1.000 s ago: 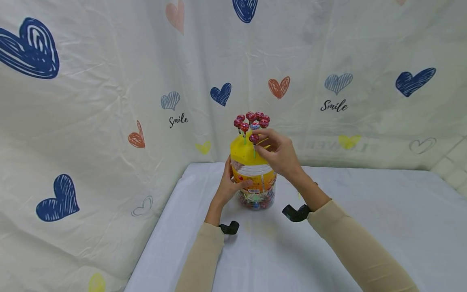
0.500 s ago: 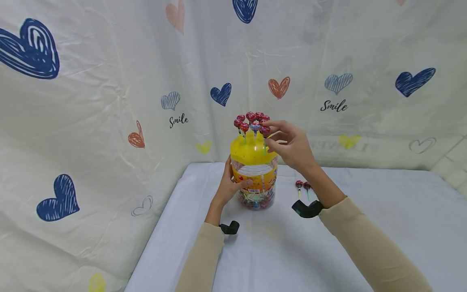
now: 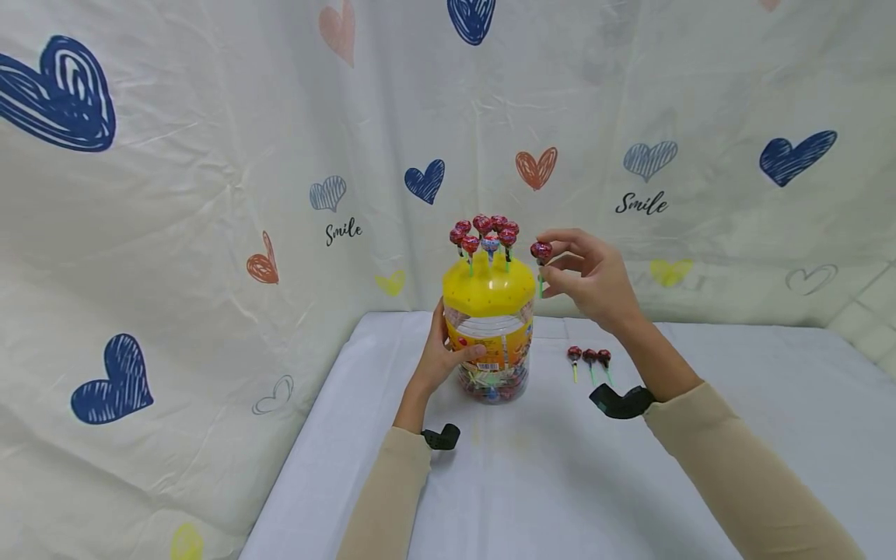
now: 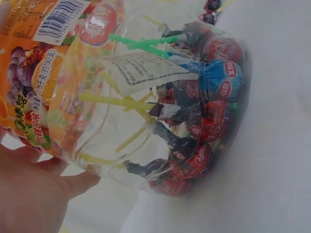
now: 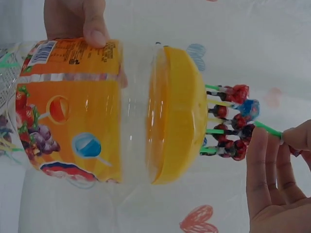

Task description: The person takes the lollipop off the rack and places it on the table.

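A clear candy jar [image 3: 493,342] with an orange label stands upright on the table, and my left hand [image 3: 442,354] grips its left side, thumb across the front. Its domed yellow lid [image 3: 488,289] holds several upright lollipops [image 3: 483,225], mostly red-wrapped, one blue. My right hand [image 3: 595,276], off to the right of the lid, pinches a dark red lollipop [image 3: 541,251] with a green stick pointing down. In the right wrist view that green stick [image 5: 268,129] shows between thumb and fingers. Loose lollipops [image 4: 194,126] lie in the jar's bottom, seen in the left wrist view.
Three lollipops [image 3: 590,356] lie side by side on the white-covered table [image 3: 518,482], right of the jar. A white curtain [image 3: 595,93] printed with hearts hangs behind the table and along its left.
My right hand has moved right with the lollipop, from in front of the yellow lid to beside it. The arm has uncovered the three lollipops on the table. My left hand stays put.
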Demonstrator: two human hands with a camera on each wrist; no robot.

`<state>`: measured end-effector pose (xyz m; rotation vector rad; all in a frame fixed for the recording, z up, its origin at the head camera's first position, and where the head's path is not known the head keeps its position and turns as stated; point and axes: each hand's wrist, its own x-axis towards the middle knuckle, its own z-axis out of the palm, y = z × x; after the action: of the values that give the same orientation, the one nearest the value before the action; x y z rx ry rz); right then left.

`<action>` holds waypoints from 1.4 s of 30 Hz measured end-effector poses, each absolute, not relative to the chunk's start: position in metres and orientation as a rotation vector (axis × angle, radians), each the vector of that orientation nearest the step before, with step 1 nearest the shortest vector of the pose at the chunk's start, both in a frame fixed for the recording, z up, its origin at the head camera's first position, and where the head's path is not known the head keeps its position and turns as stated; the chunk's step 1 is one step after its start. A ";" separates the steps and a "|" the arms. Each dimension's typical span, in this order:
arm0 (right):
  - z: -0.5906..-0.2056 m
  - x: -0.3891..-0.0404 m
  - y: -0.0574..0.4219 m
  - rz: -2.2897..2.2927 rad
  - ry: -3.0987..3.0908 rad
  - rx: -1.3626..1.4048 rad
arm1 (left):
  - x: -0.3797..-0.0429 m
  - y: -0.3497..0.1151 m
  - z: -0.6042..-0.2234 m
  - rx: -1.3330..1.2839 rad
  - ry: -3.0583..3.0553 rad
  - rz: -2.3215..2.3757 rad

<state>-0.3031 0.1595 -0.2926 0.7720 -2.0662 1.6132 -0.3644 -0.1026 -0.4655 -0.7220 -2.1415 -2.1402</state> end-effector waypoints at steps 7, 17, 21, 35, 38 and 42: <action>-0.302 -0.302 0.178 1.646 -2.097 0.741 | -0.364 -0.102 -0.465 -0.733 -2.133 -2.141; -0.329 -0.306 0.209 1.694 -2.170 0.642 | -0.364 -0.102 -0.466 -0.741 -2.127 -2.143; -0.344 -0.308 0.222 1.709 -2.219 0.559 | -0.365 -0.103 -0.466 -0.756 -2.124 -2.140; -0.412 -0.320 0.272 1.707 -2.375 0.445 | -0.364 -0.103 -0.466 -0.761 -2.116 -2.146; -0.426 -0.322 0.281 1.728 -2.390 0.430 | -0.364 -0.103 -0.465 -0.759 -2.115 -2.151; -0.440 -0.322 0.291 1.726 -2.436 0.365 | -0.363 -0.102 -0.464 -0.762 -2.115 -2.157</action>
<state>-0.3221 0.2913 -0.4404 0.3650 -2.4364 1.7259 -0.3631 -0.1024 -0.4637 -0.7621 -2.1149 -2.1574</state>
